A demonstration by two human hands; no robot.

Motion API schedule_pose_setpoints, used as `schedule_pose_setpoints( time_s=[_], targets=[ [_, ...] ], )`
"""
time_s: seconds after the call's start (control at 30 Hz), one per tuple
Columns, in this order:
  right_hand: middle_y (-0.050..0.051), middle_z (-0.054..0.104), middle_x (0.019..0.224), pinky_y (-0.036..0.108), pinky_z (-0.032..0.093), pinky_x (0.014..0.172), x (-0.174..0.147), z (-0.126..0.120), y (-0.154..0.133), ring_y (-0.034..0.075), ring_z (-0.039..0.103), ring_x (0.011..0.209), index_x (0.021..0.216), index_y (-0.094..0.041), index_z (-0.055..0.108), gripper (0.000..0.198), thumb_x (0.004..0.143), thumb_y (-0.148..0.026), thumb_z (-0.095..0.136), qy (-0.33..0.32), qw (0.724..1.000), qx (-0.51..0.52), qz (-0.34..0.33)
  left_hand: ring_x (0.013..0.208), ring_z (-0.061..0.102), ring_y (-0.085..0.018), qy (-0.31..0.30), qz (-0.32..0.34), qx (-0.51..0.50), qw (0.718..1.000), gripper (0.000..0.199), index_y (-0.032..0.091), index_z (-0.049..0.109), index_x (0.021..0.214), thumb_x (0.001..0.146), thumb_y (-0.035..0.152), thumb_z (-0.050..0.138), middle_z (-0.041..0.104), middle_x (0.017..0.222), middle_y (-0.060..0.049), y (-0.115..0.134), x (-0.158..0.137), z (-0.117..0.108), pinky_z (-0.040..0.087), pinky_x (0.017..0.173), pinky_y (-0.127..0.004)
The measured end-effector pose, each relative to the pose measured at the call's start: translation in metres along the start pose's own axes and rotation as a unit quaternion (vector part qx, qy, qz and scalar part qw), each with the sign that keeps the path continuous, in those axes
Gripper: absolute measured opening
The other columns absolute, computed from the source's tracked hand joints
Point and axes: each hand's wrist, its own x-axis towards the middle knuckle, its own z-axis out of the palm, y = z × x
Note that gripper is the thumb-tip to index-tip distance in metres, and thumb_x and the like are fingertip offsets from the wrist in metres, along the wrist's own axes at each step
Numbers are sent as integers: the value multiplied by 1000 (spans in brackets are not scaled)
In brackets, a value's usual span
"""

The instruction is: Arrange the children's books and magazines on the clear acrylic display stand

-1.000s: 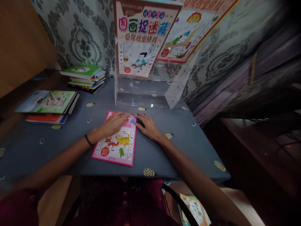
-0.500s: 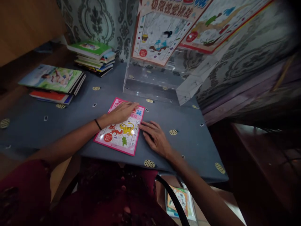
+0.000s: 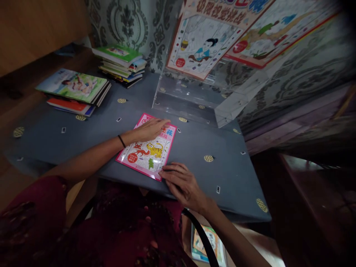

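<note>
A pink-bordered children's book [image 3: 154,150] with a fox and a yellow tiger on its cover lies closed on the table in front of me. My left hand [image 3: 151,129] rests flat across the upper part of the cover, fingers stretched toward the top right and hiding some of the title. At the book's lower right corner is my right hand [image 3: 180,181], its fingers extended and the fingertips touching the corner and edge. Neither hand has lifted the book.
Two book stacks, one topped by a green book [image 3: 119,53] and one by a picture book [image 3: 73,85], stand at the back left. A clear acrylic stand [image 3: 191,100] with two upright books is behind. More books [image 3: 207,241] lie low beside the table [image 3: 191,144].
My right hand has slid down along the book's right edge to the lower corner. My left hand stays on the cover. The whole view has shifted slightly.
</note>
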Motion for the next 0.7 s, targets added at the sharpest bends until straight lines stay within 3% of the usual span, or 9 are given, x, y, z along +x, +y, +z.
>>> schedule_pose_setpoints(
  time_s=[0.17,0.37,0.5,0.7],
  targets=[
    [10,71,127,45,45,111,55,11,-5,20,64,121,126,-19,67,33,101,-21,46,-101,993,37,-56,129,58,-21,-27,-22,-165,986,44,18,35,143,100,26,38,65,137,-15,-3,-2,-12,43,109,-39],
    [13,57,147,43,29,123,119,53,-8,19,45,143,134,-13,62,36,105,-27,46,-217,965,-14,-145,123,63,-20,-25,-26,-215,976,44,16,34,142,100,29,37,68,130,-16,-8,-2,-10,45,105,-38],
    [12,52,152,44,26,125,128,64,-9,19,39,147,137,-13,59,37,105,-29,47,-244,957,-32,-156,121,63,-21,-15,-26,-206,978,43,19,38,141,99,30,39,69,128,-15,-12,-1,-7,46,104,-37],
    [11,53,151,43,23,126,114,58,-11,20,32,151,135,-12,61,36,104,-28,49,-252,954,-28,-162,121,63,-21,-20,-19,-206,978,45,18,38,142,99,30,39,69,129,-15,-10,-3,-10,46,104,-37]
  ],
)
